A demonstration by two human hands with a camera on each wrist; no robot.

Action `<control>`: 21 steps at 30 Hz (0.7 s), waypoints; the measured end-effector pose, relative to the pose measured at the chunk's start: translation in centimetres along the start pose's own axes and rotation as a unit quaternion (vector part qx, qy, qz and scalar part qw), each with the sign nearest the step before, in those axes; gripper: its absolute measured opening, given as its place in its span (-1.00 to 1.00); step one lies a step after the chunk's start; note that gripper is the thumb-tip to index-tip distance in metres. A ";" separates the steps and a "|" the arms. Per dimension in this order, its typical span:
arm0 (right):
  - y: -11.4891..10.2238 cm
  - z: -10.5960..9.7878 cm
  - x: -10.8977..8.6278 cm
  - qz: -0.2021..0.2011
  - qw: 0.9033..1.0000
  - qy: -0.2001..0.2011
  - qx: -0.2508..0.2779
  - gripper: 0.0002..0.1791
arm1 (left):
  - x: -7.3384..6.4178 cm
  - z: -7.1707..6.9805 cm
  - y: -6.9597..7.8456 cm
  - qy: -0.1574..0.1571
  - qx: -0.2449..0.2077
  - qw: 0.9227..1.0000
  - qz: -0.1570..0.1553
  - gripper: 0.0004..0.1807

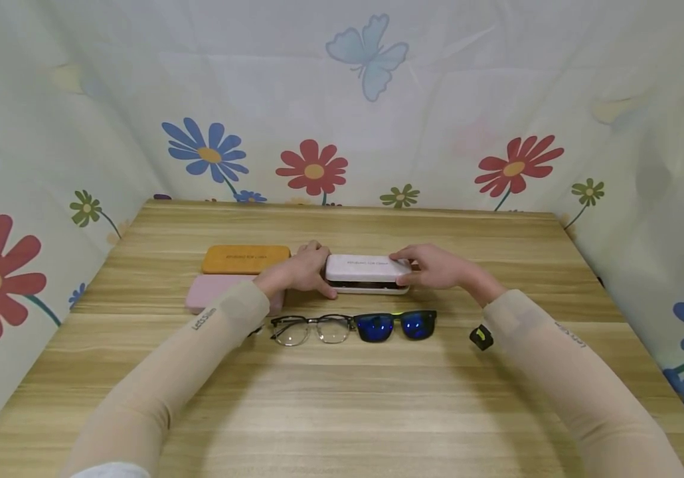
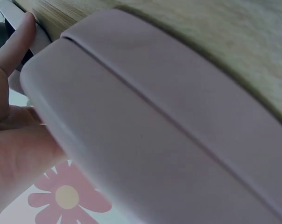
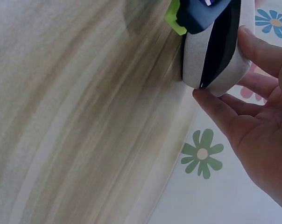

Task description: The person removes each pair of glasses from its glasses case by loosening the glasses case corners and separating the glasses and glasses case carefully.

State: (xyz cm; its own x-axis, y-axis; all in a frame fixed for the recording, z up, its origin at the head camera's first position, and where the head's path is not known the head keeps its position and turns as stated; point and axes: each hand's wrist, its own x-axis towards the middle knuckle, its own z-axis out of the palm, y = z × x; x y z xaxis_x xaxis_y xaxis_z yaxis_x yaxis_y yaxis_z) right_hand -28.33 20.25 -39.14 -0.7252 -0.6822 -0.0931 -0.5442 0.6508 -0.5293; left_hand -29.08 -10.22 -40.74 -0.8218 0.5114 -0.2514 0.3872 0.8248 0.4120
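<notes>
A white glasses case [image 1: 358,267] lies on the table with its lid slightly raised and a dark gap along the front. My left hand [image 1: 304,267] holds its left end, thumb at the front corner; in the left wrist view the pink case hides most of the fingers. At the right end, my right hand [image 1: 437,265] grips the case between thumb and fingers. In front of the case lie clear-lensed glasses [image 1: 312,330] and, beside them, dark sunglasses [image 1: 396,326] with blue lenses.
To the left, an orange glasses case [image 1: 246,259] lies behind a pink glasses case [image 1: 218,292], which my left forearm partly covers. A small black-and-green object [image 1: 481,337] lies near my right sleeve. Flowered curtains [image 1: 437,99] enclose the wooden table [image 1: 342,411].
</notes>
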 end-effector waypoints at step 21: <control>0.7 -0.5 0.1 0.017 0.998 -0.017 0.060 -0.42 | -0.1 -0.1 0.4 0.009 -0.014 1.000 -0.015 -0.04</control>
State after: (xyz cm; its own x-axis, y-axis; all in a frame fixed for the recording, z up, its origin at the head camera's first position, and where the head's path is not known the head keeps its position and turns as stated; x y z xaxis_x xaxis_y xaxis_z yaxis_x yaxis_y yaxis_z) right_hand -28.99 20.77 -39.09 -0.7268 -0.6725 -0.1398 -0.4640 0.6307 -0.6220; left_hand -28.86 -10.00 -40.48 -0.8407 0.4812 -0.2484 0.3504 0.8331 0.4281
